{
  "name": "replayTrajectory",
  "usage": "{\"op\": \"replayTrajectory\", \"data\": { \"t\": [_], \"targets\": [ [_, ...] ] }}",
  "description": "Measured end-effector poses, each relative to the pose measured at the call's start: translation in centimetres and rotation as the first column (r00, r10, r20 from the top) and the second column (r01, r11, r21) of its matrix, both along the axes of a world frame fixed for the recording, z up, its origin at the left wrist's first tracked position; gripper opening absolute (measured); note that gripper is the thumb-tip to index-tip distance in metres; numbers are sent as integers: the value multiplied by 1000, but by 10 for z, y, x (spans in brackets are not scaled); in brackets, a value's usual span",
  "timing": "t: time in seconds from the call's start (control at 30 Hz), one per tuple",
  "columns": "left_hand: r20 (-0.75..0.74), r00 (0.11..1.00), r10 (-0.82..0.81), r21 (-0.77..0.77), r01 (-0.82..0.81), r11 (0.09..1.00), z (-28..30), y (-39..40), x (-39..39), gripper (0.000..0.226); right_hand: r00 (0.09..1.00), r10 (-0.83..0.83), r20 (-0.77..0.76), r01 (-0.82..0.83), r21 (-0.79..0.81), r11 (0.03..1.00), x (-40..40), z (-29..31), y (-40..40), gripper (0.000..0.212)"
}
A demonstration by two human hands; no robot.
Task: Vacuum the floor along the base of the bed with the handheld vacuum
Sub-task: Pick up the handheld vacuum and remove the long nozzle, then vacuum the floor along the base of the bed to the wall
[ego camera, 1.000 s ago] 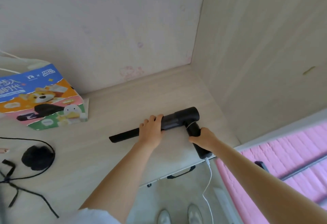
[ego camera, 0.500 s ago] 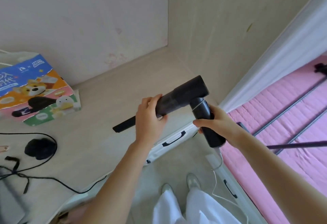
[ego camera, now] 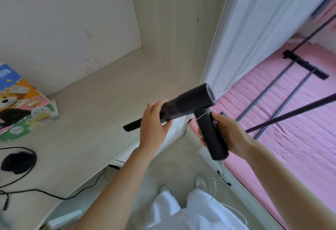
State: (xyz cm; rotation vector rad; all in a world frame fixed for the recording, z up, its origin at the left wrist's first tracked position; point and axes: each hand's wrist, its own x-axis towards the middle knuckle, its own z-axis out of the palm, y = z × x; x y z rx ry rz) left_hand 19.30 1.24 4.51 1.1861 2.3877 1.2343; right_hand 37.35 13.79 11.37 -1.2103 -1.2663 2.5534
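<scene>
The black handheld vacuum [ego camera: 192, 102] is held in the air over the desk's front edge, its narrow nozzle [ego camera: 132, 125] pointing left. My left hand [ego camera: 154, 124] grips the barrel just behind the nozzle. My right hand [ego camera: 229, 131] grips the vacuum's handle, which points down. A white cable [ego camera: 221, 168] hangs from the bottom of the handle. The bed with its pink mattress [ego camera: 283, 139] lies to the right. The pale floor [ego camera: 174, 162] shows between desk and bed, with my feet [ego camera: 200, 182] on it.
A light wooden desk [ego camera: 94, 120] carries a colourful box [ego camera: 21, 106], a black round object [ego camera: 18, 160] and black cables [ego camera: 45, 193]. Black rods [ego camera: 283, 102] lie across the mattress. The white bed frame [ego camera: 236, 184] has a black handle. A white post [ego camera: 236, 39] rises beside the bed.
Both hands lifted the vacuum off the desk and carried it to the right, toward the bed. The view swung right, showing more mattress and floor.
</scene>
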Motion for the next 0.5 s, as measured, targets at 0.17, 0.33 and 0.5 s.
{"op": "replayTrajectory", "data": {
  "t": [0.17,0.33,0.5],
  "targets": [
    [40,998,-54,-41,56,998,6,37,47,53,997,-3,-80,9,69,998,53,-1,24,35],
    [63,995,-73,-59,77,995,1,81,98,50,996,-42,-79,53,143,988,102,-8,60,39],
    [94,992,-90,-49,95,994,-14,116,146,49,999,-22,-45,30,186,982,148,-15,96,28]
  ]
}}
